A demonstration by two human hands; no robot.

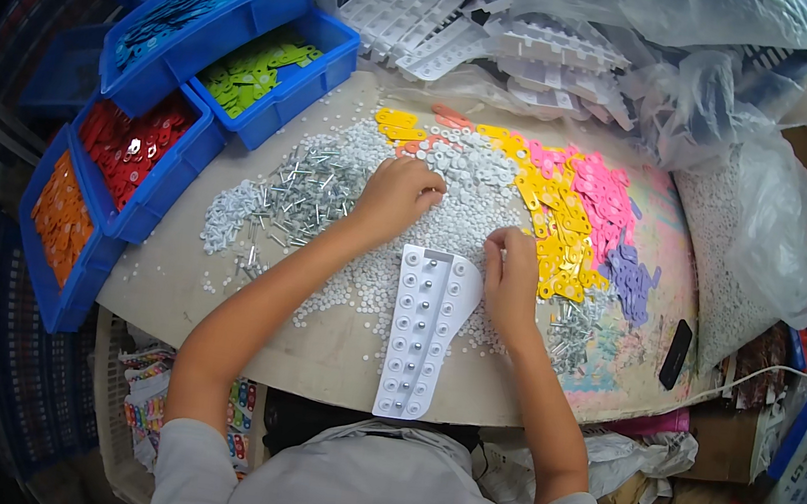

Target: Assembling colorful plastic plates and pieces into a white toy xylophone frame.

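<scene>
A white plastic board with a curved right side lies at the table's front edge. It has two rows of round white seats and a central channel holding several metal studs. Beyond its top, my left hand is over the heap of small white round pieces, fingers curled and fingertips close together. Beside the board's upper right edge is my right hand, its fingers bent toward the thumb near the white pieces. Whatever either hand pinches is too small or hidden to make out.
Metal pins lie left of the white pieces. Yellow tabs, pink tabs and purple tabs spread rightward. Blue bins of coloured tabs stand left. A black object and a clear bag of white bits are right.
</scene>
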